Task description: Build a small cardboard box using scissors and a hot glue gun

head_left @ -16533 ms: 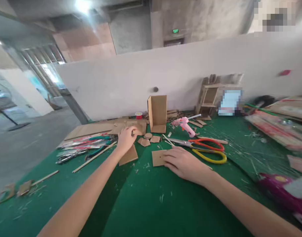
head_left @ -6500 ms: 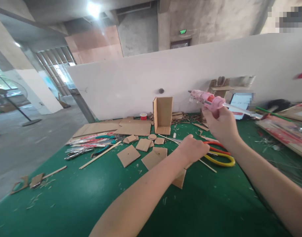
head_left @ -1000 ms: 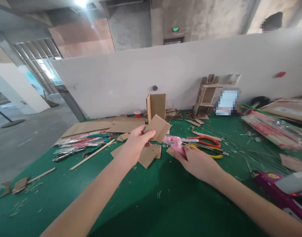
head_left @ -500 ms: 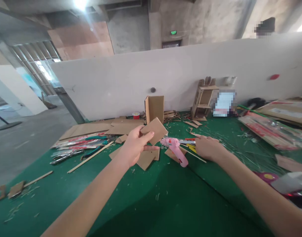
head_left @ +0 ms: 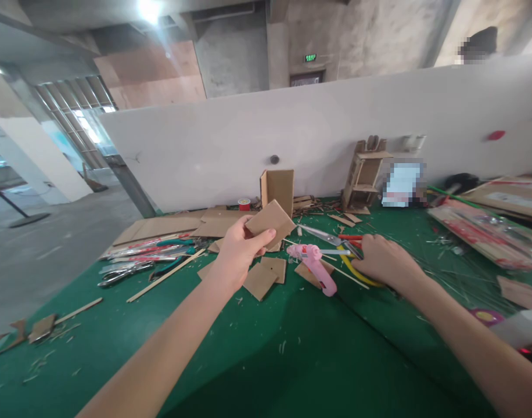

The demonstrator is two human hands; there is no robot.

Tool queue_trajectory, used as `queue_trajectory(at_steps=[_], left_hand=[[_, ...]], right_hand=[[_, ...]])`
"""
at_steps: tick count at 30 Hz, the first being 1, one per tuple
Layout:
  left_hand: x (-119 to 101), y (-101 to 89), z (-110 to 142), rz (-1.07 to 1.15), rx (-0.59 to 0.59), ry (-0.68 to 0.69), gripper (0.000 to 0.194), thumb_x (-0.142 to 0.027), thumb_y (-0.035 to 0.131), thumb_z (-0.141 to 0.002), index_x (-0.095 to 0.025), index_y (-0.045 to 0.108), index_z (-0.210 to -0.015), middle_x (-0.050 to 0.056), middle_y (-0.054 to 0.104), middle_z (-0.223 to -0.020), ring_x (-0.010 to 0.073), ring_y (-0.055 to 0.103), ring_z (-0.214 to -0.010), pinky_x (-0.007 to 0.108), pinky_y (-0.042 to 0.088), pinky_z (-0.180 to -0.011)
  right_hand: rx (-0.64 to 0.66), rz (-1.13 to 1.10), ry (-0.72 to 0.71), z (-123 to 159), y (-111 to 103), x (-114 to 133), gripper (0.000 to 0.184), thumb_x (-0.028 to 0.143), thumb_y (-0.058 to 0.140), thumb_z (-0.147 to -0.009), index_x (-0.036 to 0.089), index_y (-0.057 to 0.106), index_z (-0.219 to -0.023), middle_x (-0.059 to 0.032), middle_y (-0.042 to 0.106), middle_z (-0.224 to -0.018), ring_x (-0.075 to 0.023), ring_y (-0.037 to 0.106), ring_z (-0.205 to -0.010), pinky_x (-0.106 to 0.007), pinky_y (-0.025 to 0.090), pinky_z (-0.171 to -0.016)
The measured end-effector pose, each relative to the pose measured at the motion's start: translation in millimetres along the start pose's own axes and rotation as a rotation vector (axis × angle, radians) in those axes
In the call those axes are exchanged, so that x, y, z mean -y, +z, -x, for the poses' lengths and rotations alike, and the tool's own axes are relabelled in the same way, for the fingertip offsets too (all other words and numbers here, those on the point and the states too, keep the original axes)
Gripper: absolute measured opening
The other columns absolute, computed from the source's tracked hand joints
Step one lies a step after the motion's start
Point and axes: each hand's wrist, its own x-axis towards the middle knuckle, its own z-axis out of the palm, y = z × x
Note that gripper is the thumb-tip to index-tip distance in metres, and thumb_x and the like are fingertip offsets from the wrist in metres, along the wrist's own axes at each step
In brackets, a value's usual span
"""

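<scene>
A square cardboard piece [head_left: 272, 222] is pinched between the thumb and fingers of my left hand [head_left: 240, 255], raised above the table. My right hand [head_left: 385, 258] is closed around the handles of the scissors [head_left: 322, 234], which have one orange-red and one yellow handle; the blades point left toward the cardboard piece. A pink glue gun [head_left: 316, 270] with a clear glue stick lies between my hands, partly over a cardboard square [head_left: 304, 273]. Below my left hand lie more cardboard squares [head_left: 261, 281], one with a small hole. An upright folded cardboard shell [head_left: 280, 188] stands behind.
Bagged tools and pliers [head_left: 150, 258] and a wooden stick [head_left: 165, 276] lie at left. A small red tub [head_left: 244, 204] stands at the back. Toward the right are a cardboard shelf model [head_left: 365, 177], a blurred screen [head_left: 403, 183] and packaged materials [head_left: 479, 232]. The glue gun's cord [head_left: 379, 334] crosses the table.
My right hand has let go of the glue gun, now lying on the table, moved right and taken hold of the scissors, which are lifted. My left hand still holds the cardboard piece.
</scene>
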Motion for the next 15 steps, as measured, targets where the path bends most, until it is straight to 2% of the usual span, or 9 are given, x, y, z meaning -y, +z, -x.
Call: queue_trajectory(at_steps=[4,8,11,15], left_hand=[[2,-0.5,-1,0.032,0.002,-0.025,0.039,-0.03,0.078,-0.071,-0.019,0.062,-0.105,0.009,0.066,-0.107,0.0176,0.061,-0.088,0.022,0.045,-0.057],[3,0.0,-2,0.177,0.045,-0.026,0.038,-0.025,0.078,-0.07,-0.016,0.063,-0.104,0.01,0.067,-0.107,0.0205,0.065,-0.09,0.029,0.054,-0.067],[3,0.2,-3,0.242,0.08,-0.026,0.031,-0.019,0.075,-0.07,-0.013,0.064,-0.098,0.01,0.069,-0.1,0.021,0.068,-0.086,0.033,0.058,-0.071],[-1,-0.4,-4,0.206,0.029,-0.012,0.033,-0.017,0.073,-0.072,-0.013,0.064,-0.103,0.01,0.07,-0.1,0.0172,0.068,-0.081,0.026,0.057,-0.066]], right_hand=[[-0.041,-0.152,0.067,-2,3,-5,0.031,0.041,0.055,-0.081,0.012,0.054,-0.089,-0.0236,0.065,-0.093,-0.0357,0.064,-0.083,-0.038,0.042,-0.065],[-0.158,-0.372,0.152,-9,10,-5,0.027,0.04,0.059,-0.079,0.016,0.051,-0.088,-0.0191,0.064,-0.09,-0.0337,0.062,-0.085,-0.037,0.042,-0.065],[-0.283,-0.61,0.212,-12,10,1,0.026,0.041,0.058,-0.08,0.019,0.05,-0.087,-0.0108,0.062,-0.083,-0.027,0.06,-0.078,-0.034,0.043,-0.063],[-0.403,-1.008,0.165,-8,3,13,0.034,0.055,0.042,-0.088,0.022,0.046,-0.091,-0.0026,0.058,-0.08,-0.0172,0.056,-0.066,-0.029,0.046,-0.056]])
